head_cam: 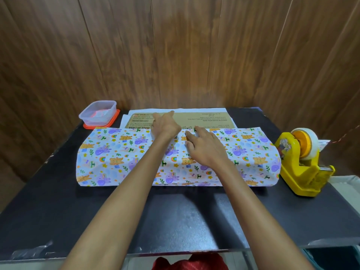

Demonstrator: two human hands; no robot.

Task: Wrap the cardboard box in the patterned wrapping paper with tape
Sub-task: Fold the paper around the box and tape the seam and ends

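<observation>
A flat cardboard box with printed text lies on the dark table, its near part covered by the patterned wrapping paper, which is folded over it from the front. The paper's white underside shows past the box at the back edge. My left hand rests on the box top at the paper's edge, fingers spread and pointing away. My right hand presses flat on the paper at its upper edge, just right of the left hand. Neither hand holds anything.
A yellow tape dispenser with a roll of tape stands at the right of the table. A clear plastic tub on an orange lid sits at the back left. Wood-panelled walls close in behind. The table's front edge is near me.
</observation>
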